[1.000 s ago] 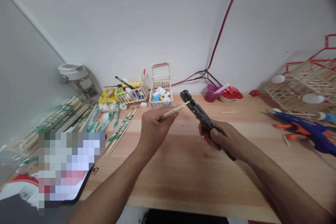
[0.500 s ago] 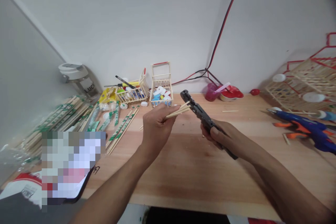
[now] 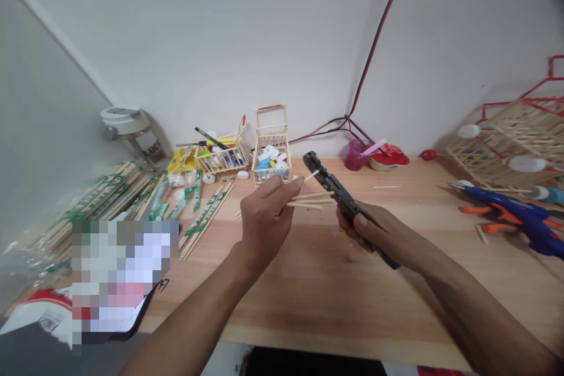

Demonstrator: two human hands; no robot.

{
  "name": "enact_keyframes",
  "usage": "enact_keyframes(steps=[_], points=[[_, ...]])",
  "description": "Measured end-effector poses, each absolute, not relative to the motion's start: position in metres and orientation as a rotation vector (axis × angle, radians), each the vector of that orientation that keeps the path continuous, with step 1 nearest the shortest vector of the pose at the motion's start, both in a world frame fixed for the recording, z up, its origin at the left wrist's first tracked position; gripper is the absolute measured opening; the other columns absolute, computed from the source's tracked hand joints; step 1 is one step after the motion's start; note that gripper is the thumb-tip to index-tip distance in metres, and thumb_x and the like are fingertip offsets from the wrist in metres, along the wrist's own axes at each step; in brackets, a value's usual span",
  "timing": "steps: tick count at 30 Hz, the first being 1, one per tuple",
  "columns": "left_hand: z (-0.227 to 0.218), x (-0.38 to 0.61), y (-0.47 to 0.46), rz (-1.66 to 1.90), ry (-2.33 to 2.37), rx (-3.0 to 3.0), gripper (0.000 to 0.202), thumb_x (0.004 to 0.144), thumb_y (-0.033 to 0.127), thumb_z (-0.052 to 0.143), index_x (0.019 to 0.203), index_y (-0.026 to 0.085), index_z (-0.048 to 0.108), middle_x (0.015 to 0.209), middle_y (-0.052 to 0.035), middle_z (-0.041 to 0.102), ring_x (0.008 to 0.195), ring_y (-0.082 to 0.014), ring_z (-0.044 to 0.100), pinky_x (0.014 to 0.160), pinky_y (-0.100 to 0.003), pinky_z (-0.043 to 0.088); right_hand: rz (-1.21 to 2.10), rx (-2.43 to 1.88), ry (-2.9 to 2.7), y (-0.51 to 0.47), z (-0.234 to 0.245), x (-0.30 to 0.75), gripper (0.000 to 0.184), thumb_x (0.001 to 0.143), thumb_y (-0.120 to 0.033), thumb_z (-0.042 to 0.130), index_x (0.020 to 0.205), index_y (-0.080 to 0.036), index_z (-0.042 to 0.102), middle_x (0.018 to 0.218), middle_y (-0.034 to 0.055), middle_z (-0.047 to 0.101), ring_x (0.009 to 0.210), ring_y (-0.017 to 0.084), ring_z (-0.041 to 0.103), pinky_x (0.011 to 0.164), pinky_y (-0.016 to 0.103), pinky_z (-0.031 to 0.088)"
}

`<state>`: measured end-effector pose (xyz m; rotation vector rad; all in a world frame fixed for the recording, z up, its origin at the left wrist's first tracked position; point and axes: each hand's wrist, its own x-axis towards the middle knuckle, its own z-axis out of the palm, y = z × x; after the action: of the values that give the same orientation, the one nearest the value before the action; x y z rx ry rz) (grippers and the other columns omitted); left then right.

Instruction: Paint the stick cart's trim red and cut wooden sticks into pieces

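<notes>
Swung flatter and further right since the earlier view, the thin chopstick pieces [image 3: 311, 201] now reach the black pliers [image 3: 339, 195] just below their head, where they seem to touch the tool's side, though I can't be sure; a single piece angles up beside the head. Fingers and thumb of the left hand [image 3: 267, 224] are closed together on the pieces, while the right hand [image 3: 379, 232] is wrapped tightly around the pliers' handles; whether the pliers' jaws are parted can't be made out. Both hands hover above a pale wooden workbench [image 3: 308, 299]; just beyond them stands a small chopstick cage [image 3: 269, 147] filled with bottle caps, with a second cage [image 3: 222, 155] to its left. Bundles of wrapped chopsticks [image 3: 103, 200] lie at far left; a blue-and-orange hot glue gun [image 3: 506, 217] rests at right, below a larger chopstick frame [image 3: 506, 141].
</notes>
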<state>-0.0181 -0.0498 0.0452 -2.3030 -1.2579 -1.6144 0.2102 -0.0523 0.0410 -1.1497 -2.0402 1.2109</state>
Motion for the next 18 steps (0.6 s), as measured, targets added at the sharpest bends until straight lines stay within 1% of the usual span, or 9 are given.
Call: enact_keyframes(steps=[5, 7, 11, 18], points=[[0.0463, -0.0172, -0.0505, -1.633, -1.260, -2.303, 0.031, 0.082, 0.006, 0.053, 0.104, 0.018, 0.071, 0.074, -0.0014, 0.064, 0.067, -0.0098, 0.058, 0.061, -0.019, 0.043, 1.217, -1.139, -2.053, -0.0517, 0.0389, 0.2107, 0.049, 0.088, -0.065, 0.034, 0.080, -0.019, 0.048, 0.068, -0.0007, 0.045, 0.055, 0.012, 0.039, 0.048, 0.025, 0.031], [0.0475, -0.0168, -0.0501, -1.674, -1.273, -2.310, 0.028, 0.083, 0.008, 0.054, 0.102, 0.018, 0.072, 0.070, -0.0004, 0.062, 0.065, -0.0093, 0.056, 0.060, -0.019, 0.043, 1.206, -1.143, -2.069, -0.0518, 0.0389, 0.2112, 0.048, 0.089, -0.064, 0.034, 0.081, -0.019, 0.048, 0.068, -0.0008, 0.045, 0.055, 0.012, 0.039, 0.049, 0.025, 0.031], [0.0488, -0.0162, -0.0488, -1.748, -1.276, -2.349, 0.022, 0.083, 0.011, 0.059, 0.099, 0.015, 0.073, 0.064, 0.0010, 0.056, 0.060, -0.0082, 0.052, 0.057, -0.018, 0.041, 1.168, -1.167, -2.120, -0.0528, 0.0416, 0.2115, 0.046, 0.090, -0.062, 0.034, 0.080, -0.020, 0.047, 0.067, -0.0013, 0.044, 0.056, 0.012, 0.039, 0.051, 0.026, 0.030], [0.0474, -0.0149, -0.0500, -1.778, -1.237, -2.355, 0.024, 0.083, 0.007, 0.056, 0.099, 0.014, 0.073, 0.067, -0.0002, 0.059, 0.062, -0.0087, 0.054, 0.057, -0.018, 0.040, 1.070, -1.233, -2.133, -0.0543, 0.0419, 0.2118, 0.044, 0.089, -0.062, 0.037, 0.078, -0.020, 0.046, 0.066, -0.0020, 0.042, 0.056, 0.012, 0.037, 0.050, 0.026, 0.025]])
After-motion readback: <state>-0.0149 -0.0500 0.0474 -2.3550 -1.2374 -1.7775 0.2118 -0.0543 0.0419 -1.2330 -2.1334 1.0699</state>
